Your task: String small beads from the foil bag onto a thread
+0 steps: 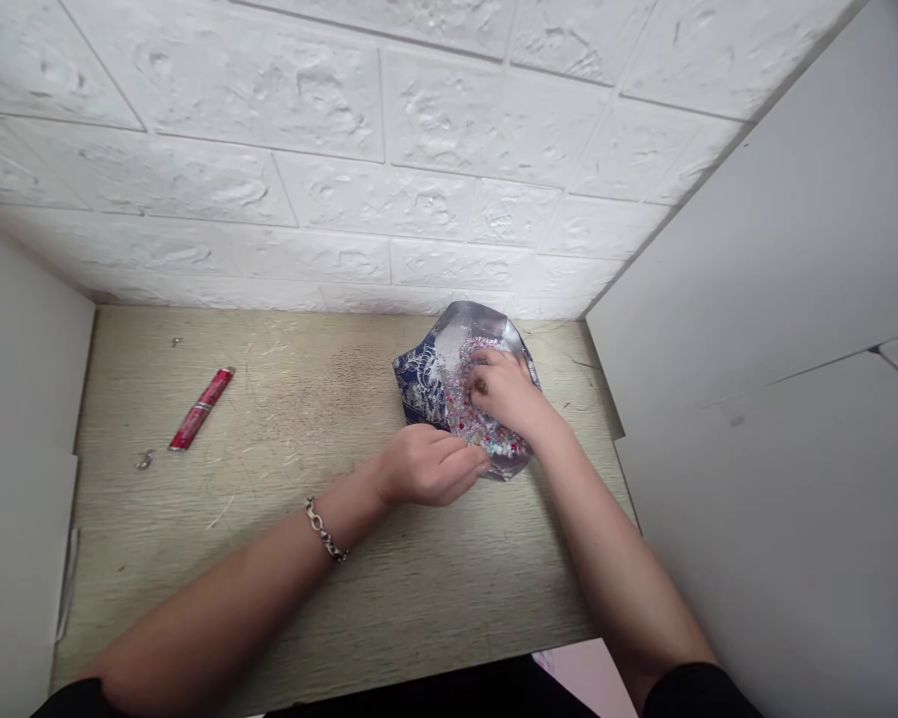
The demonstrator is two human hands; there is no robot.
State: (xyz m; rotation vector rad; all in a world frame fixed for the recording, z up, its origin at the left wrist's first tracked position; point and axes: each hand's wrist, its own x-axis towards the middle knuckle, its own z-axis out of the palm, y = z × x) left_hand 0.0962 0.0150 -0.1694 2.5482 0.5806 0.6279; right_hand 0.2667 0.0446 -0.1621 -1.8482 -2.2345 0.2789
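A crumpled blue-and-silver foil bag (428,374) lies open on the wooden desk (389,578), filled with small coloured beads (473,427). My right hand (505,391) reaches into the bag, fingers curled down among the beads; what they pinch is hidden. My left hand (425,465), with a chain bracelet (324,531) on the wrist, is closed at the near rim of the bag, fingers pinching its edge.
A red tube (201,408) lies on the desk at the left. Beside it are a small metal clasp (145,460) and a tiny metal bit (176,342). White side panels (755,399) and a white brick wall (344,199) box the desk in.
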